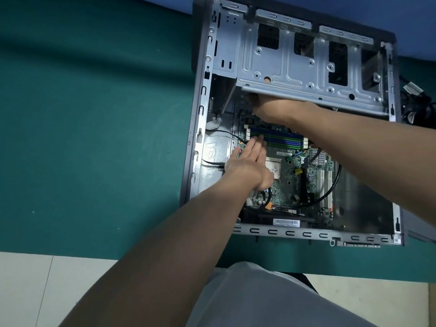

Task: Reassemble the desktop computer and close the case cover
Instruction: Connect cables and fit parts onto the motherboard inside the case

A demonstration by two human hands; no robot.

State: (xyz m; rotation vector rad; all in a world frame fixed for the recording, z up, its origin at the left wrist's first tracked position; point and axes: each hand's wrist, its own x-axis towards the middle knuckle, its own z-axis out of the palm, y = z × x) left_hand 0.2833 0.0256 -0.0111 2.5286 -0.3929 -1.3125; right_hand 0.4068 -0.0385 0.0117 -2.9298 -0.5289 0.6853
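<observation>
An open desktop case [197,147] lies on its side on a green table, its cover off. The green motherboard [292,185] shows inside, with blue and green memory slots [285,140] across its top. My left hand [250,164] lies flat on the board with straight fingers, the fingertips touching the left end of the memory slots. My right hand [271,109] reaches under the raised metal drive cage [295,67]; its fingers are hidden beneath the cage's edge. Black cables [330,187] loop over the board's right half.
The green table [94,138] stretches left of the case. A bundle of black cables [415,102] lies outside the case at the right. The table's front edge and a pale tiled floor [35,291] are below. My grey clothing [259,298] fills the bottom.
</observation>
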